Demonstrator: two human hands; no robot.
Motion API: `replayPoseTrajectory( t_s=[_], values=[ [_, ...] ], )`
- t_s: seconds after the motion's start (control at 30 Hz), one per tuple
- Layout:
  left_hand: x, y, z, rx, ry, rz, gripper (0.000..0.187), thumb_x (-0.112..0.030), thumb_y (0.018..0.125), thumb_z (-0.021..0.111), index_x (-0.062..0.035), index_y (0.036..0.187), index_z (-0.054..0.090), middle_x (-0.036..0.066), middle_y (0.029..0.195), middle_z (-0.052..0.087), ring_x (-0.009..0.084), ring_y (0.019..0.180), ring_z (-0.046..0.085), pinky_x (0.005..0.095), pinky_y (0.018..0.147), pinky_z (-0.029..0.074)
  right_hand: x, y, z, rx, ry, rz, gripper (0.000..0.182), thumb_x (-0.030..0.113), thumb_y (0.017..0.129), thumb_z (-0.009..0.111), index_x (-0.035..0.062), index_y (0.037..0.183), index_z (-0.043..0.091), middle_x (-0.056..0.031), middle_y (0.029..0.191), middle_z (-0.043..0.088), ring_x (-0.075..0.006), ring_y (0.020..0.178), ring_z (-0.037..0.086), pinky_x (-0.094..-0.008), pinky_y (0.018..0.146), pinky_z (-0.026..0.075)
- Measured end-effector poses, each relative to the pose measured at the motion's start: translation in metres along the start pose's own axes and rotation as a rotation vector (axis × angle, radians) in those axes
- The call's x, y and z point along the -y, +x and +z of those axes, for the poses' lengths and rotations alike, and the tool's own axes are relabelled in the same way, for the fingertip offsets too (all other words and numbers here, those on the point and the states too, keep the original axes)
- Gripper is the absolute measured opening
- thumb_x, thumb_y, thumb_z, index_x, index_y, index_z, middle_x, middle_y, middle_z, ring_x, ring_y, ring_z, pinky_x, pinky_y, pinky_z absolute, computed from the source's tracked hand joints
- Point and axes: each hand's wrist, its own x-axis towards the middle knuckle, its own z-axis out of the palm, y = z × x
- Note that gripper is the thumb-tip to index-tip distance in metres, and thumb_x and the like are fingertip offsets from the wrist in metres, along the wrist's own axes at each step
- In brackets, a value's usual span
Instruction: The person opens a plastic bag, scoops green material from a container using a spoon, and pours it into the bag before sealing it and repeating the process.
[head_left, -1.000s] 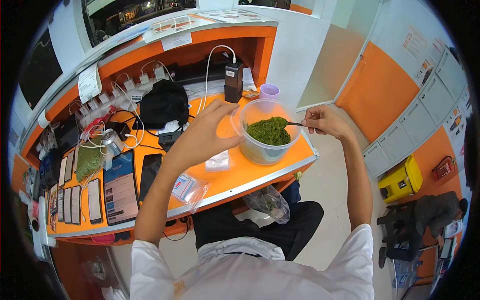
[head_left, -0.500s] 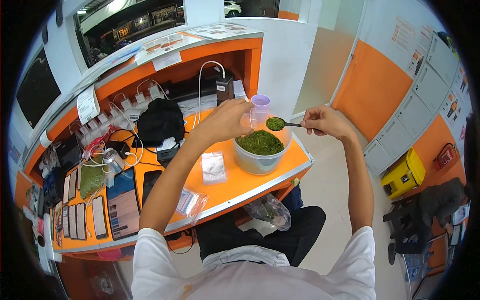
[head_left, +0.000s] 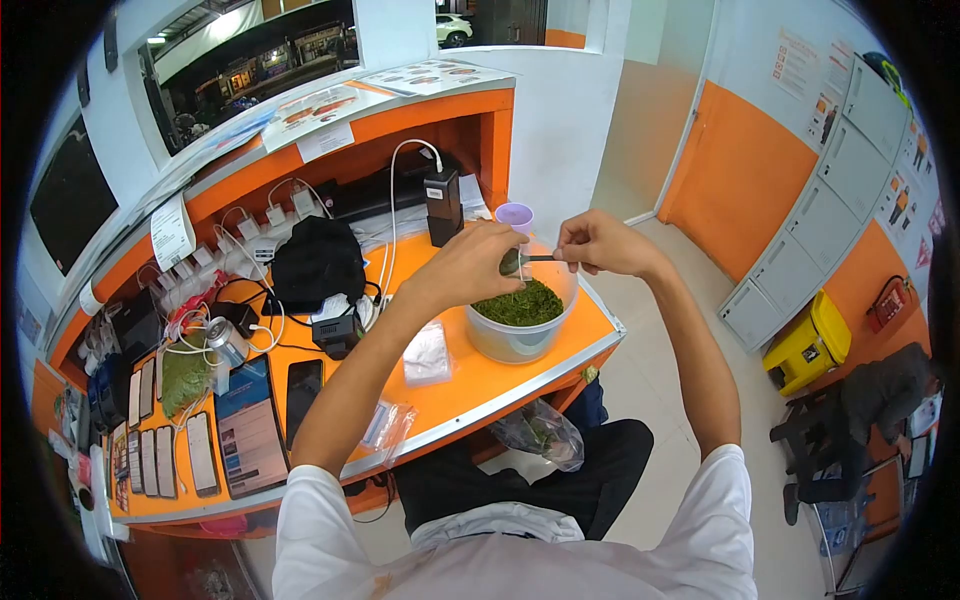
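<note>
Head view: right hand (head_left: 600, 243) has thumb and fingers pinched on the handle of a dark spoon (head_left: 541, 258), held about level above the tub. Left hand (head_left: 468, 263) is at the spoon's bowl end, fingers bent in, partly hiding it; thin clear edge at the fingertips, too faint to name, so cannot tell if that grip is closed on anything. Clear tub (head_left: 512, 343) stands upright on the orange table (head_left: 478, 395), near its right end, chopped green stuff (head_left: 522, 303) inside. Purple cup (head_left: 515, 215) just behind tub. Flat clear packet (head_left: 428, 358) on table, left of tub; more plastic packaging (head_left: 390, 428) at front edge. Farther left: 1 tablet (head_left: 252, 430), several phones (head_left: 203, 455), 1 can (head_left: 226, 340), 1 green packet (head_left: 186, 382). Far right: 1 other person (head_left: 885, 400), bent forward, well apart, near yellow bin (head_left: 812, 345).
</note>
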Motion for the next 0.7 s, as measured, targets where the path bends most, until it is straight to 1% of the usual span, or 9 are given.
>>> replayPoseTrajectory(
  t_s=[0.07,0.1,0.17,0.2,0.27,0.37,0.5,0.57,0.7],
  values=[
    [-0.005,0.000,0.002,-0.039,0.061,0.031,0.061,-0.027,0.077,0.087,0.0010,0.127,0.066,0.021,0.127,0.067,0.0371,0.118,0.064,0.0454,0.105,0.049,0.001,0.008,0.008,-0.009,-0.028,-0.094,0.010,0.007,0.092,0.071,-0.0024,0.089,0.069,-0.0054,0.073,0.067,-0.0099,0.061,0.056,-0.0280,0.056,0.046],
    [-0.009,0.000,0.001,-0.037,0.061,0.030,0.061,-0.027,0.077,0.087,0.0010,0.127,0.066,0.021,0.127,0.067,0.0371,0.118,0.064,0.0454,0.105,0.049,0.004,0.010,0.012,-0.009,-0.027,-0.094,0.010,0.007,0.092,0.071,-0.0024,0.089,0.069,-0.0054,0.073,0.067,-0.0099,0.061,0.056,-0.0280,0.056,0.046],
    [-0.017,-0.002,-0.003,-0.049,0.114,0.006,0.070,-0.028,0.077,0.088,0.0004,0.135,0.061,0.020,0.128,0.067,0.0369,0.118,0.064,0.0454,0.104,0.050,0.009,0.011,0.019,-0.107,-0.327,-0.222,0.009,0.002,0.088,0.070,-0.0049,0.093,0.069,-0.0117,0.078,0.071,-0.0188,0.068,0.064,-0.0340,0.066,0.053],
    [-0.020,-0.002,-0.007,-0.050,0.116,0.006,0.070,-0.028,0.077,0.088,0.0004,0.135,0.061,0.020,0.128,0.067,0.0369,0.118,0.064,0.0454,0.104,0.050,0.012,0.009,0.022,-0.109,-0.327,-0.223,0.009,0.002,0.088,0.070,-0.0049,0.093,0.069,-0.0117,0.078,0.071,-0.0188,0.068,0.064,-0.0340,0.066,0.053],
    [-0.024,-0.005,-0.014,-0.136,0.104,-0.034,0.079,-0.033,0.075,0.090,0.0005,0.139,0.058,0.020,0.128,0.067,0.0379,0.116,0.065,0.0464,0.103,0.051,0.020,0.002,0.027,-0.215,-0.546,-0.304,0.012,0.001,0.087,0.070,-0.0044,0.098,0.071,-0.0156,0.085,0.071,-0.0284,0.078,0.068,-0.0402,0.074,0.054],
    [-0.013,-0.001,-0.018,-0.118,-0.022,-0.067,0.084,-0.036,0.072,0.092,0.0021,0.139,0.057,0.020,0.121,0.069,0.0380,0.111,0.066,0.0456,0.099,0.053,0.031,-0.006,0.029,-0.279,-0.712,-0.344,0.012,0.002,0.087,0.071,-0.0021,0.098,0.073,-0.0163,0.093,0.070,-0.0336,0.087,0.068,-0.0426,0.078,0.054],
    [-0.004,0.010,-0.013,0.069,-0.191,-0.199,0.087,-0.037,0.070,0.092,0.0029,0.139,0.056,0.021,0.115,0.070,0.0376,0.105,0.068,0.0429,0.096,0.054,0.044,-0.013,0.032,-0.240,-0.801,-0.369,0.013,0.003,0.087,0.072,-0.0009,0.099,0.075,-0.0148,0.094,0.068,-0.0332,0.091,0.068,-0.0436,0.079,0.054],
    [-0.004,0.012,-0.012,0.165,-0.239,-0.241,0.079,-0.036,0.071,0.084,0.0044,0.133,0.058,0.027,0.115,0.069,0.0383,0.109,0.068,0.0436,0.094,0.054,0.049,-0.016,0.033,-0.257,-0.839,-0.347,0.014,0.004,0.086,0.072,-0.0004,0.099,0.076,-0.0153,0.094,0.069,-0.0334,0.089,0.068,-0.0437,0.079,0.054],
    [-0.017,0.000,-0.002,-0.007,-0.205,-0.201,0.076,-0.031,0.075,0.085,0.0023,0.137,0.057,0.022,0.110,0.070,0.0354,0.104,0.068,0.0427,0.095,0.053,0.054,-0.024,0.028,-0.249,-0.771,-0.301,0.015,0.004,0.086,0.072,-0.0013,0.100,0.076,-0.0162,0.093,0.071,-0.0342,0.087,0.068,-0.0442,0.079,0.054]
  ],
)
